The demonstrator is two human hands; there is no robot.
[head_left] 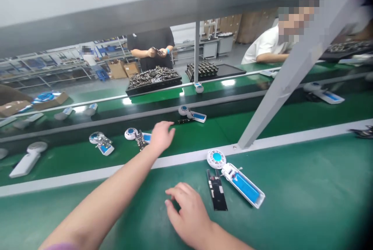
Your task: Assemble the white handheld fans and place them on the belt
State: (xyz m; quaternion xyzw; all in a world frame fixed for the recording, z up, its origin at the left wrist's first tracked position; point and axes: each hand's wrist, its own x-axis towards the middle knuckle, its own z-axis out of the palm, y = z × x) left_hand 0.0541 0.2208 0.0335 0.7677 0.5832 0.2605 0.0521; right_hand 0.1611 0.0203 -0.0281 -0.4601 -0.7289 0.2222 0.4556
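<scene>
Left hand (pixel 161 137): fingers loosely spread, holding nothing, above the green belt (pixel 198 141), just beside a small circuit board (pixel 140 139); a white fan housing (pixel 147 138) is partly hidden behind the hand.

Right hand (pixel 188 213): fingers curled, empty, on the green bench mat (pixel 291 188), near a black circuit board (pixel 217 190) lying against an opened handheld fan (pixel 236 178).

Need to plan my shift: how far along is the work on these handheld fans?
Done: the nearest fan lies open, its black circuit board out beside its housing. In hand: nothing gripped; the right hand sits by that board, the left hand over the belt. Still left: further fans on the belt, boards beside them.
</scene>
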